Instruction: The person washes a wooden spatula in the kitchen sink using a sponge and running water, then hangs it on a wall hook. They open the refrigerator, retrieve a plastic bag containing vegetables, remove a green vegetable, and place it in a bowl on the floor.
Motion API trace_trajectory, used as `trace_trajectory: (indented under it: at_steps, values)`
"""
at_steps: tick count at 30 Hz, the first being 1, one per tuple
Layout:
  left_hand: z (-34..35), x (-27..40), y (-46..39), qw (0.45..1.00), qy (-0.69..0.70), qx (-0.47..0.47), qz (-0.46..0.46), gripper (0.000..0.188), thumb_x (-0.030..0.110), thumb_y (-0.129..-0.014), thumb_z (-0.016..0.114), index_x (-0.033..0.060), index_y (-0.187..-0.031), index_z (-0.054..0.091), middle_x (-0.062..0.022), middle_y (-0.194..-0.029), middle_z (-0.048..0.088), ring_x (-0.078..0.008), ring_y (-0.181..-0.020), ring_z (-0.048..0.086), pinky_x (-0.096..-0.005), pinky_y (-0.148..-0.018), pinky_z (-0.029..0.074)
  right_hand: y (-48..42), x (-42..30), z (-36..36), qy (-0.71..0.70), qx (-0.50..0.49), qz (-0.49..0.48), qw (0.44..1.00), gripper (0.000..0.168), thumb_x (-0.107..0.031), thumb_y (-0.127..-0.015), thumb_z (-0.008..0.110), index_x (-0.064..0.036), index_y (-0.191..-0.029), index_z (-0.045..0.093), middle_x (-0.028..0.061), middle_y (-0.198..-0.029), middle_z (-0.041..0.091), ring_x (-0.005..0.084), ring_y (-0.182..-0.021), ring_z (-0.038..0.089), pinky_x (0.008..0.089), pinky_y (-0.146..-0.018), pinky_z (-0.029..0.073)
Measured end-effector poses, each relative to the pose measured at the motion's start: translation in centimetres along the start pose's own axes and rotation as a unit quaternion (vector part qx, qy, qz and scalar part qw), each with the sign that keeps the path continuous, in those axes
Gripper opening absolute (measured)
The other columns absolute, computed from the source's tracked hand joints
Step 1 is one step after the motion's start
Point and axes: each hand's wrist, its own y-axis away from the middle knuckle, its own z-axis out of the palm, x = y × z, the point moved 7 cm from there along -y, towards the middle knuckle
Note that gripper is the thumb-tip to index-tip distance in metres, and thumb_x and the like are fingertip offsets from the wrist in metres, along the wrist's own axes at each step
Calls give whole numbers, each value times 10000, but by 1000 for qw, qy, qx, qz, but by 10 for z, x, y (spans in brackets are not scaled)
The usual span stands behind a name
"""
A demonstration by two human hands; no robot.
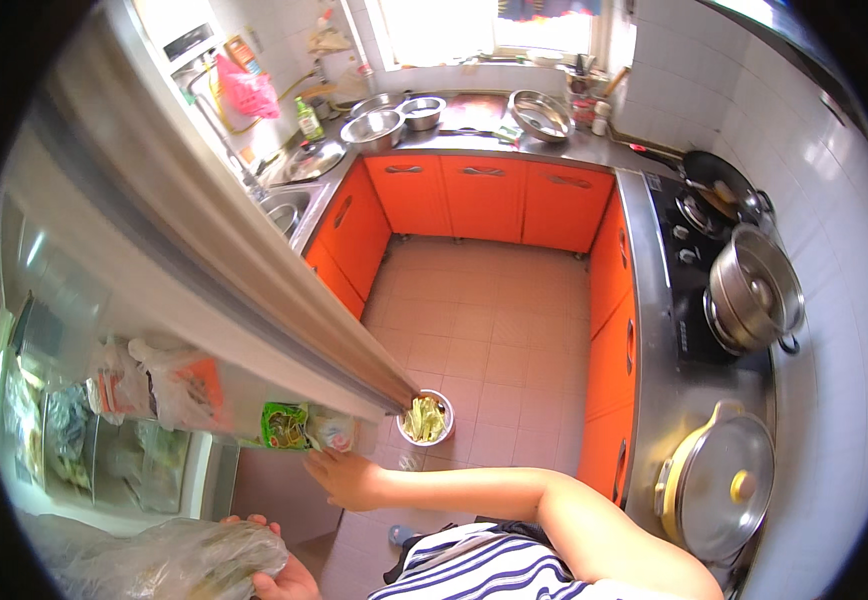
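My left hand (288, 574) grips a clear plastic bag (156, 559) at the lower left; its contents are blurred by the film. The refrigerator door (254, 300) stands open on the left, its bins facing me. At the lower end of a door bin, my right hand (348, 480) has its fingertips against the edge, beside a green food packet (285, 426). Whether those fingers grip the bin or the packet cannot be made out. White plastic bags (179, 386) fill the same bin. Behind the door, clear drawers (115, 457) hold bagged food.
A white bin (426, 442) with yellowish leafy scraps stands on the tiled floor (494, 322) by the door's edge. Along the right counter are a yellow lidded pot (678, 480), a steel pot (753, 292) and a wok (719, 176). Steel basins (374, 131) sit on the far counter.
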Motion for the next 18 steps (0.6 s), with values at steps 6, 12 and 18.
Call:
trace_trajectory:
  at_steps: [6, 12, 18]
  values:
    - [9, 4, 29, 996, -39, 77, 14, 811, 507, -837, 621, 47, -1426, 306, -72, -1418, 397, -244, -1217, 485, -356, -986, 452, 45, -27, -18, -55, -90, -118, 987, 683, -293, -810, 680, 28, -1349, 411, 244, -1420, 357, 373, -1306, 385, 439, -1043, 392]
    - [2, 31, 43, 987, -51, 125, 83, 791, 510, -857, 585, 32, -1425, 310, -90, -1418, 397, -253, -1215, 492, -356, -983, 461, 68, -57, -36, -135, -181, -183, 957, 635, -266, -827, 668, 44, -1327, 429, 271, -1337, 446, 388, -1208, 483, 437, -991, 438]
    - [-24, 59, 71, 970, -55, 198, 127, 769, 499, -870, 559, 23, -1421, 312, -114, -1400, 422, -273, -1197, 507, -372, -982, 466, 85, -71, -63, -134, -326, -180, 918, 596, -264, -852, 640, 42, -1323, 442, 270, -1286, 505, 405, -1129, 541, 451, -925, 464]
